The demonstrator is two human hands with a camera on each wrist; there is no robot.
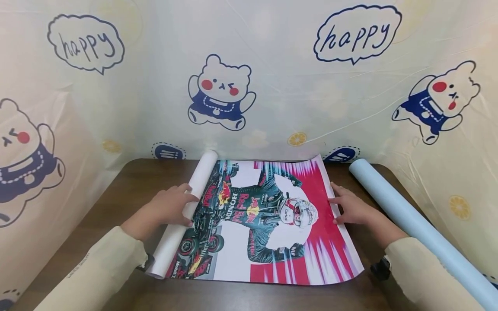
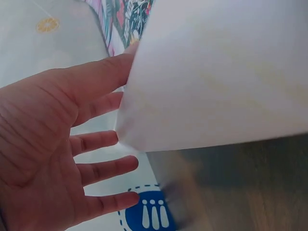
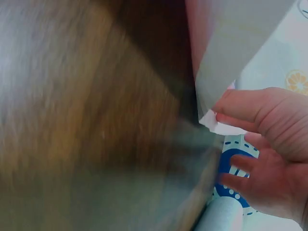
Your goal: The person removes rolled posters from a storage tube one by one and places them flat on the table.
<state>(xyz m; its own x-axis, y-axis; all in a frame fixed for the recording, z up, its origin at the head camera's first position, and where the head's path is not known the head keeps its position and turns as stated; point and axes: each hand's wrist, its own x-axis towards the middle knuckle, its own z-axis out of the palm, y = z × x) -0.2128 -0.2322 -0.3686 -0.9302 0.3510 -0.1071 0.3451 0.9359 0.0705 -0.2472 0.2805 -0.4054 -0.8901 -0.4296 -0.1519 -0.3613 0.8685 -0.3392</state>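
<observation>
A poster (image 1: 241, 203) of a helmeted racing driver and a race car lies partly unrolled on a brown table. Its left portion is still a white roll (image 1: 203, 175). My left hand (image 1: 165, 209) holds that roll, thumb and index fingertips at its inner side; in the left wrist view the other fingers are spread beside the white paper. At the poster's right edge, my right hand (image 1: 350, 207) pinches the margin between thumb and index finger. The right wrist view shows the paper's white back (image 3: 240, 43) lifted at an angle, its other fingers loosely spread.
A long pale blue roll (image 1: 412, 220) lies slantwise along the table's right side. The brown tabletop (image 1: 113, 216) shows left of the poster and along the front. Behind and at both sides hangs a pale curtain (image 1: 280, 103) printed with bears and "happy" bubbles.
</observation>
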